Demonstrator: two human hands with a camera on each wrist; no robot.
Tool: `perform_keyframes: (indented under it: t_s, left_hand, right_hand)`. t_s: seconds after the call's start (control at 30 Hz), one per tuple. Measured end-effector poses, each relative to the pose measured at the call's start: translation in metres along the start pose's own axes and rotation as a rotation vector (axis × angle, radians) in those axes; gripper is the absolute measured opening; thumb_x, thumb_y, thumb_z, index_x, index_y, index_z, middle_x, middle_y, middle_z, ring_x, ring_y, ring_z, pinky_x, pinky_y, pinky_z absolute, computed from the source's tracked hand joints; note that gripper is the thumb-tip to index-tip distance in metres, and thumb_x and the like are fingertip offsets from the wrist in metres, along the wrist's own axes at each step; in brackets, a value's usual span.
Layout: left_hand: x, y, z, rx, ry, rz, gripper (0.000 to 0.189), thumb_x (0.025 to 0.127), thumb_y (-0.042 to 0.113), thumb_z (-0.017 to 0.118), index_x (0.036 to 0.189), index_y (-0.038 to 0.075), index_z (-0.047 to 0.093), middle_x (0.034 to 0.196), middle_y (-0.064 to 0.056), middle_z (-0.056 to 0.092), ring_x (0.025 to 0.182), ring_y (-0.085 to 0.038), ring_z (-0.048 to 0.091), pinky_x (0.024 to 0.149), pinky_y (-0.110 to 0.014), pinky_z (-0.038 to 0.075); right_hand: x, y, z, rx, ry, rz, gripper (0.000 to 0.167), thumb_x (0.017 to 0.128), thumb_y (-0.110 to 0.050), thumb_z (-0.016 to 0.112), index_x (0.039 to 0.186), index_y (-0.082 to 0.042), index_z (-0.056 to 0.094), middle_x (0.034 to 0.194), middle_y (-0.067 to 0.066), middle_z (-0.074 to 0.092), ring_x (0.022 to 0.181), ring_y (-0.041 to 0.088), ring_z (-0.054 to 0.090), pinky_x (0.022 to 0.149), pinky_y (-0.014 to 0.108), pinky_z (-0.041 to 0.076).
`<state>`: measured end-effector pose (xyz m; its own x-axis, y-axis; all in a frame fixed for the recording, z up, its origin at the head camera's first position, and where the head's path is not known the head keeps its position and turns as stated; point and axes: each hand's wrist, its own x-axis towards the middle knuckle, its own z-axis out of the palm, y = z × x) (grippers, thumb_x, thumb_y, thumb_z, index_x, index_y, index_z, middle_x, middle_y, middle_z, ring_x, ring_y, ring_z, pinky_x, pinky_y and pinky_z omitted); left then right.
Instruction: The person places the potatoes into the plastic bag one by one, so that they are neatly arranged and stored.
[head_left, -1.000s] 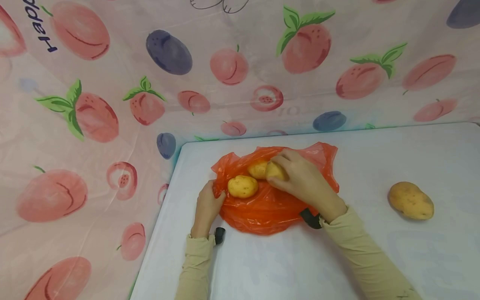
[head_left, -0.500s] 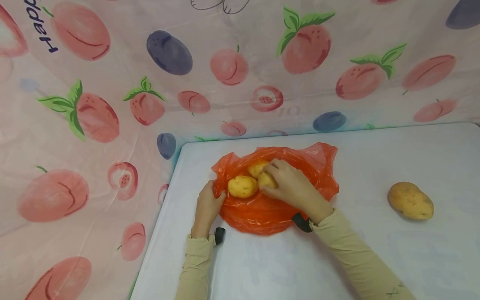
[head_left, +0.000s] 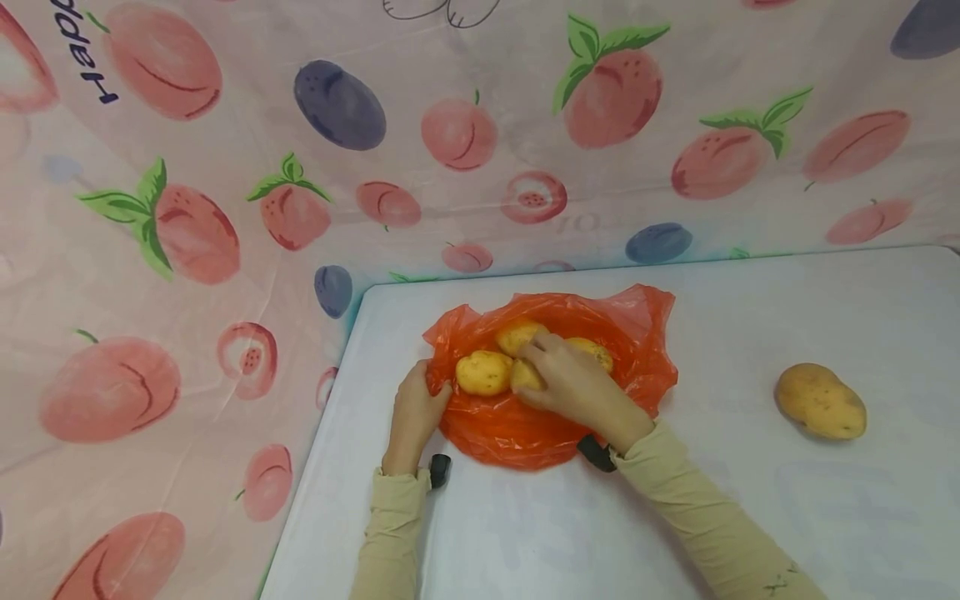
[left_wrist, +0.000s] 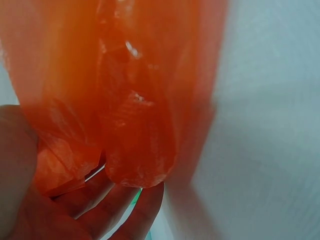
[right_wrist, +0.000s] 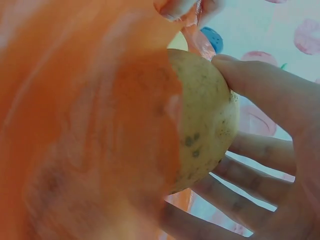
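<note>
My left hand (head_left: 416, 412) holds the left edge of a thin orange-red plastic bag (head_left: 517, 437). In the left wrist view, the fingers (left_wrist: 142, 210) lie behind the bag's film, with the thumb at its other side. Over the bag's opening, my right hand (head_left: 573, 379) grips a potato (head_left: 527, 382) between thumb and fingers. The right wrist view shows that potato (right_wrist: 207, 120) with dark spots, partly behind the orange film. Another potato (head_left: 483, 372) lies just left of it, one (head_left: 519, 336) behind, and one (head_left: 592, 352) is partly hidden by my right hand.
A larger potato (head_left: 820, 402) lies alone on the white table (head_left: 750, 492), well to the right of the bag. A fruit-printed sheet (head_left: 465, 208) rises along the table's back and left edges. Dark wrist devices (head_left: 597, 454) sit at both sleeves.
My right hand has moved left and toward me with the potato, bringing it beside the left potato. The potato at the bag's right has come into view. My left hand has stayed put.
</note>
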<state>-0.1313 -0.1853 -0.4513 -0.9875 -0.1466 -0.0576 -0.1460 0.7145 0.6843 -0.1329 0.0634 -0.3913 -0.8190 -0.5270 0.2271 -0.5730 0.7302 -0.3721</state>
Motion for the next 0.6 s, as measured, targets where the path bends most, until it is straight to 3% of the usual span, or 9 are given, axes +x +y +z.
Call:
perform_keyframes:
  t_s: [0.13, 0.4, 0.6]
  left_hand:
    - [0.0, 0.0, 0.0, 0.005, 0.001, 0.002, 0.046, 0.094, 0.019, 0.065, 0.136, 0.004, 0.052, 0.13, -0.013, 0.061, 0.109, -0.029, 0.059, 0.1, -0.045, 0.052]
    - [0.0, 0.0, 0.0, 0.013, 0.003, 0.009, 0.046, 0.095, 0.02, 0.064, 0.135, 0.003, 0.052, 0.129, -0.014, 0.062, 0.108, -0.029, 0.059, 0.1, -0.046, 0.052]
    - [-0.001, 0.001, 0.0, 0.016, 0.001, 0.003, 0.046, 0.095, 0.02, 0.065, 0.135, 0.003, 0.052, 0.129, -0.014, 0.062, 0.109, -0.029, 0.059, 0.1, -0.046, 0.052]
  right_hand:
    - [-0.001, -0.001, 0.005, -0.002, -0.005, -0.01, 0.038, 0.086, -0.031, 0.074, 0.112, -0.005, 0.067, 0.1, 0.006, 0.055, 0.081, 0.018, 0.056, 0.074, 0.031, 0.058]
    - [-0.002, -0.004, 0.011, 0.016, -0.087, 0.038, 0.044, 0.085, -0.034, 0.076, 0.117, -0.004, 0.067, 0.112, 0.007, 0.062, 0.093, 0.021, 0.062, 0.085, 0.038, 0.059]
    - [-0.004, -0.006, 0.015, -0.008, -0.094, 0.006, 0.034, 0.086, -0.032, 0.075, 0.109, -0.007, 0.069, 0.101, 0.004, 0.059, 0.083, 0.016, 0.058, 0.079, 0.033, 0.058]
